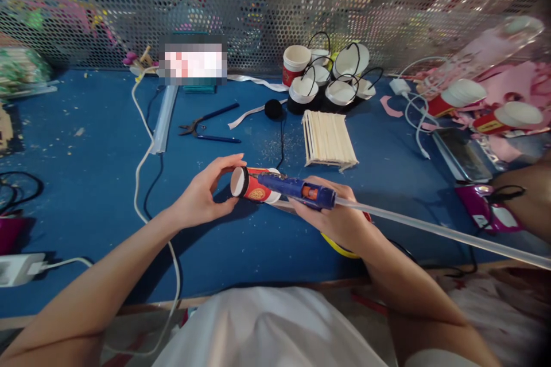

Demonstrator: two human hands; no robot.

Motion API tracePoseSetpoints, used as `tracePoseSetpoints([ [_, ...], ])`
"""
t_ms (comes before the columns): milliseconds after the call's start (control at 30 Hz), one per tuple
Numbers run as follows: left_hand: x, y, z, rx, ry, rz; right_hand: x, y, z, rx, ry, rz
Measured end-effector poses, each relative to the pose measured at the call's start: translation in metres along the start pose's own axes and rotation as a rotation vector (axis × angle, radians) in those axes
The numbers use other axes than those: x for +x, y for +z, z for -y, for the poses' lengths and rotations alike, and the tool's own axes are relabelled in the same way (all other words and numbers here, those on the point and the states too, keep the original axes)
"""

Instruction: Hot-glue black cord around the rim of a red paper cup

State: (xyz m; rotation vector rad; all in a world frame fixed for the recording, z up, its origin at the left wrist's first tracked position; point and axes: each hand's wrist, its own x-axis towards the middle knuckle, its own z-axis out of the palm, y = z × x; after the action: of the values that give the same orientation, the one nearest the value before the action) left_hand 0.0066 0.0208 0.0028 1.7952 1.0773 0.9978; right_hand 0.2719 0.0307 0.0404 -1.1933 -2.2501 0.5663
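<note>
A red and white paper cup (257, 194) lies on its side over the table, a black band wound round its end near the white open or bottom disc. My left hand (210, 192) grips that end between thumb and fingers. In my right hand (333, 212) is a blue glue gun (297, 189), its nozzle against or just above the cup's side. A long clear glue stick (430, 228) runs out of its back to the right. Black yarn leads from near the cup to a small black ball (274, 109). A yellow rounded edge (340, 246) shows under my right wrist.
Several paper cups with black handles (340, 92) stand at the back, behind a popsicle-stick frame (329, 137). Pliers (210, 126), glue sticks (166, 117) and a white cable (138, 178) lie leftward. At right are a phone (462, 155) and another person's arm (529, 195).
</note>
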Motion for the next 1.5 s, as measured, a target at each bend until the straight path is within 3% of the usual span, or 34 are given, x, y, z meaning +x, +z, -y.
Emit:
tracePoseSetpoints([
  [367,-0.001,0.0,-0.002,0.023,0.017,0.007,0.002,0.004,0.0,0.1,0.072,-0.034],
  [600,0.006,0.002,0.006,-0.167,-0.001,-0.144,0.012,-0.008,-0.003,0.331,0.323,0.001],
  [667,0.009,0.001,0.008,-0.213,-0.014,-0.206,0.016,-0.011,-0.008,0.433,0.398,-0.038],
  [733,0.01,0.001,0.009,-0.242,-0.035,-0.25,0.02,-0.014,-0.016,0.488,0.378,-0.122],
  [800,0.011,0.0,0.01,-0.264,-0.055,-0.271,0.025,-0.018,-0.025,0.396,0.352,-0.198],
  [967,0.012,-0.001,0.011,-0.254,-0.078,-0.3,0.042,-0.03,-0.054,-0.214,0.424,-0.311],
  [1033,0.011,0.0,0.011,-0.239,-0.072,-0.303,0.049,-0.031,-0.064,-0.348,0.432,-0.324],
  [1267,0.009,0.002,0.009,-0.254,-0.037,-0.275,0.057,-0.024,-0.082,-0.548,0.576,-0.262],
  [1433,0.008,0.001,0.004,-0.238,-0.061,-0.284,0.046,-0.019,-0.056,-0.525,0.346,-0.442],
  [1500,0.009,0.001,0.002,-0.247,-0.065,-0.301,0.039,-0.011,-0.036,-0.279,0.242,-0.367],
])
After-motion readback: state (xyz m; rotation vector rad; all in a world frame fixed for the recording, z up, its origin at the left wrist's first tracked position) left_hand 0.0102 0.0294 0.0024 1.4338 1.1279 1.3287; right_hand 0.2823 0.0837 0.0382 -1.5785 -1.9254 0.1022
